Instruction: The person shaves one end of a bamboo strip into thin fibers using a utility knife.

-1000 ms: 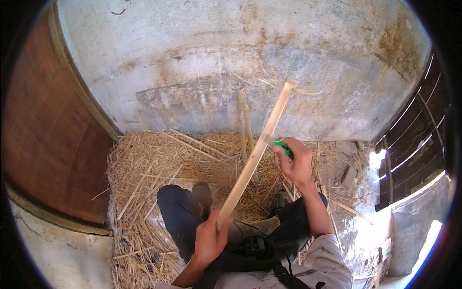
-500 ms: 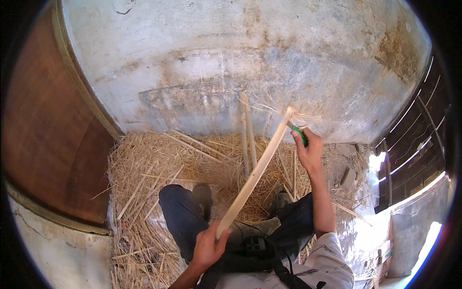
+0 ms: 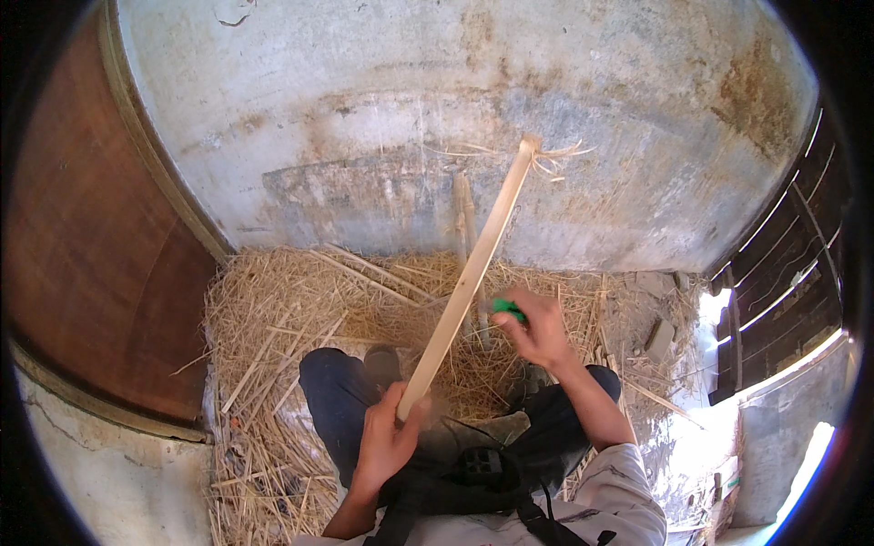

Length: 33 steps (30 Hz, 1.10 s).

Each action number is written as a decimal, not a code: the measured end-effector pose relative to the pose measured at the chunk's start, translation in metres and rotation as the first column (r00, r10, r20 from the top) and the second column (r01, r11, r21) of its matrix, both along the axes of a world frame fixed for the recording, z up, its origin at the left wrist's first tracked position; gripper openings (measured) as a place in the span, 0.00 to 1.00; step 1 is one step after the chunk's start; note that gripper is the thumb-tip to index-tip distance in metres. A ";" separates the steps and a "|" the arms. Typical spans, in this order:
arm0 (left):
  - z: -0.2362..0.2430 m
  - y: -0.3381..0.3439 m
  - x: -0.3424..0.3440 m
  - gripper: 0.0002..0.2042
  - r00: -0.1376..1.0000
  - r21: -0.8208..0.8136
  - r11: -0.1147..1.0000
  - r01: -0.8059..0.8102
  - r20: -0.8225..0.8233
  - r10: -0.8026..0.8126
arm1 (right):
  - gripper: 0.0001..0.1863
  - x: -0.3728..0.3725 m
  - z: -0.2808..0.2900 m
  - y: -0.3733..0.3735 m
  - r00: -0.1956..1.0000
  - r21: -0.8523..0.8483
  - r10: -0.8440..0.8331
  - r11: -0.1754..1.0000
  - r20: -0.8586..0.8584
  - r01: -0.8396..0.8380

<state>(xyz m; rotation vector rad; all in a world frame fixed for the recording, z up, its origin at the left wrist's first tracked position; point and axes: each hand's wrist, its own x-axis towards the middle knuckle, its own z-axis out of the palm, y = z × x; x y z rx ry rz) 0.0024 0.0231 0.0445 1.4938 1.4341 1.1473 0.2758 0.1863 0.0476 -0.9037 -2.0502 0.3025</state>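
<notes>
A long pale strip of split bamboo (image 3: 469, 282) slants up and away from me, with thin curled shavings hanging at its far end. My left hand (image 3: 390, 437) grips its near end, above my left thigh. In my right hand (image 3: 537, 329) is a green-handled knife (image 3: 508, 310), held just to the right of the strip's middle and apart from it. The knife's blade cannot be made out here.
Straw-like shavings (image 3: 273, 300) and loose strips cover the floor around my legs. Two poles (image 3: 464, 218) lean on the stained wall (image 3: 382, 127) ahead. A brown door panel (image 3: 109, 246) stands left; a small block (image 3: 659, 338) lies right.
My right hand has drawn the knife back from the strip's far end toward me. The strip has tipped a little to the left and higher, and its shavings now spread at the tip.
</notes>
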 end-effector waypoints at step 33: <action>0.016 0.010 0.026 0.13 0.981 0.056 0.997 -0.051 -0.182 0.061 | 0.14 -0.023 0.009 -0.017 0.996 0.184 -0.086 0.979 -0.014 0.087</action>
